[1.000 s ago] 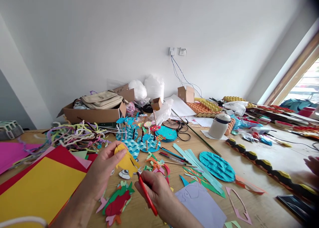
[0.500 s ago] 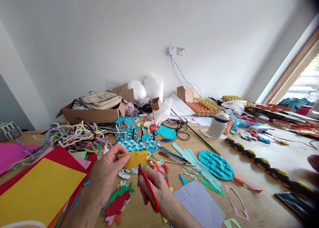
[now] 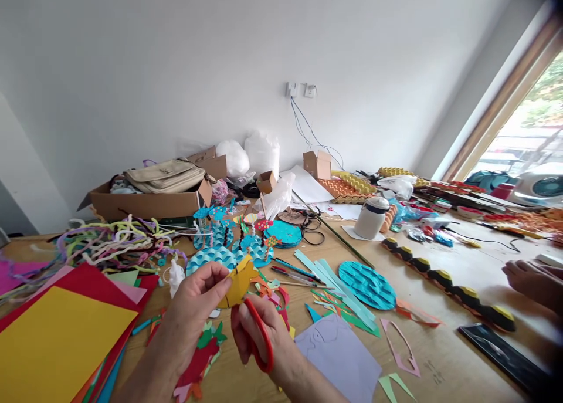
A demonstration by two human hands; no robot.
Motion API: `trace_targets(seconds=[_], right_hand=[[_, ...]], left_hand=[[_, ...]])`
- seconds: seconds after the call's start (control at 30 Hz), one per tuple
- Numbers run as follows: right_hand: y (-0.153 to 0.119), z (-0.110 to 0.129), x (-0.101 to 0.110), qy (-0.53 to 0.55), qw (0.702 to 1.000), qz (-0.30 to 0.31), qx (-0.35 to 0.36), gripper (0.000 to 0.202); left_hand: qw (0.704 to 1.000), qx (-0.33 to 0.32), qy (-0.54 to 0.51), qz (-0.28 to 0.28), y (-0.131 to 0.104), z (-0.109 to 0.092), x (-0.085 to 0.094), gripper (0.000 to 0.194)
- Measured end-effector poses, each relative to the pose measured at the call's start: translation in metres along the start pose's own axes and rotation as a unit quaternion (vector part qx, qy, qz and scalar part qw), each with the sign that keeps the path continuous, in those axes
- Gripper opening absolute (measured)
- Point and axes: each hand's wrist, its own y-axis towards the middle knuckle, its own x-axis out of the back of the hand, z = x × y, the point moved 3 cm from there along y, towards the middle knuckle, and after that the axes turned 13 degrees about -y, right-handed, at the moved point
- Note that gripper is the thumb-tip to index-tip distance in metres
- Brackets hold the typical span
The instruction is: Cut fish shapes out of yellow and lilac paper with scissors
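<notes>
Between thumb and fingers, my left hand (image 3: 200,297) pinches a small yellow paper piece (image 3: 240,281) with dark drawn lines. My right hand (image 3: 259,332) is wrapped round the red-handled scissors (image 3: 264,345), just right of and below the paper; the blades are mostly hidden behind the paper and fingers. Beneath my left wrist lie red and green paper cut-outs (image 3: 199,361). A lilac sheet (image 3: 338,356) with a pencilled fish outline is right of my right hand. Colourful paper scraps (image 3: 275,291) lie behind the scissors.
Yellow and red sheets (image 3: 61,332) are stacked at the left, near pipe cleaners (image 3: 118,241). Blue fish decorations (image 3: 211,256) stand behind my hands. Rightward are a blue oval (image 3: 367,284), a white jar (image 3: 372,218), a phone (image 3: 497,353) and another person's hand (image 3: 532,283).
The view has shifted right, so the table things appear farther left. The yellow paper is now turned more upright in my left hand. Another person's hand shows more fully at the right.
</notes>
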Motion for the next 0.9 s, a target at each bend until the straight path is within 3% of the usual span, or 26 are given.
trace_targets(seconds=[0.33,0.9], right_hand=[[0.003,-0.007,0.000,0.004,1.000,0.010,-0.001,0.052],[-0.001,-0.005,-0.003,0.017,1.000,-0.017,0.010,0.052]], left_hand=[[0.999,-0.032,0.009,-0.003,-0.001,-0.001,-0.004,0.017],[0.999,-0.001,-0.023,-0.031,-0.005,0.003,-0.013,0.017]])
